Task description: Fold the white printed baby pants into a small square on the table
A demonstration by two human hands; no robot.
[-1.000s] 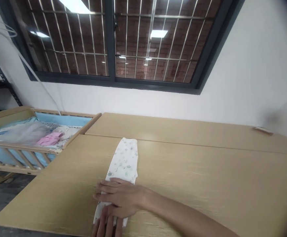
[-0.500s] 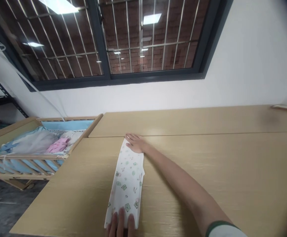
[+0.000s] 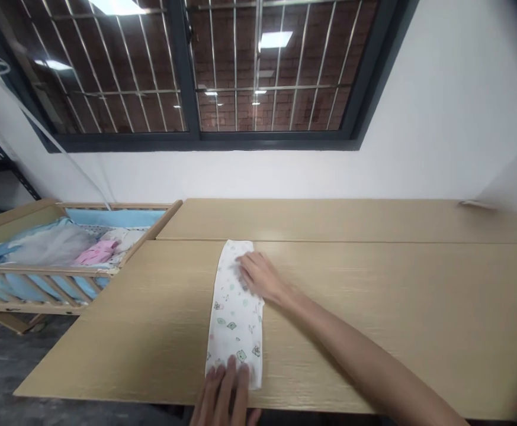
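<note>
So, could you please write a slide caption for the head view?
A patterned white cloth on a tan tabletop, left fingers at its near end, right fingers near its far end.

Crib [image 3: 40, 271] w/ pink cloth [image 3: 97, 252] on L, barred window [image 3: 189, 89] in wall [image 3: 249, 174].

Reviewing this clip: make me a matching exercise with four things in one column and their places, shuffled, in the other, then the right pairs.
Things
1. left hand
2. pink cloth
3. right hand
4. window frame

Places
A. at the far half of the printed cloth
B. in the wall, higher in view than the table
C. at the near end of the printed cloth
D. inside the crib

Pairs: 1-C, 2-D, 3-A, 4-B
</note>
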